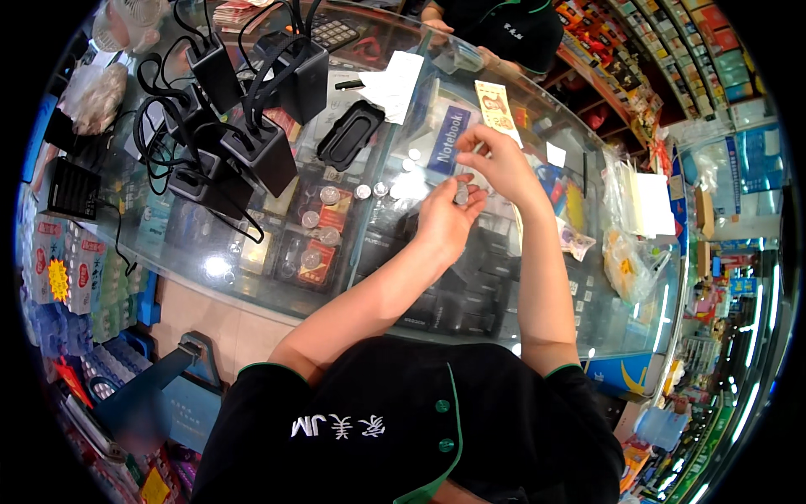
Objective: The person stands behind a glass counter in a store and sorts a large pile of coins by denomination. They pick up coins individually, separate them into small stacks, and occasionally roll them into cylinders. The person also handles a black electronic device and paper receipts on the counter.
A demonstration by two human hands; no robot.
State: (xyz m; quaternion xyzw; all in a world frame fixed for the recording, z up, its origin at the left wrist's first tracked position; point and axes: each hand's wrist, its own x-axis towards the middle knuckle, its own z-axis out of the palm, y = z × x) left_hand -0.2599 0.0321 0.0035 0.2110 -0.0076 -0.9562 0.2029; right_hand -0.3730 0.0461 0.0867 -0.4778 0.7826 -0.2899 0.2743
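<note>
Over the glass counter (285,290), my left hand (445,220) is turned palm up with its fingers curled round silver coins (462,196). Just above and to the right is my right hand (501,164), its fingers bent and its thumb slightly apart; I see nothing between them. Several loose coins (330,196) are spread to the left of my hands, some above red-and-gold packets (315,270). Beyond my hands are a blue notebook cover (451,139) and a yellowish banknote (497,109).
Black box-shaped devices with looped cords (262,160) crowd the counter's left. An oblong black tray (353,134) and white paper (403,84) lie near the middle. Plastic bags (628,265) are at the right. Across the counter stands another person (512,34), hands near the far edge.
</note>
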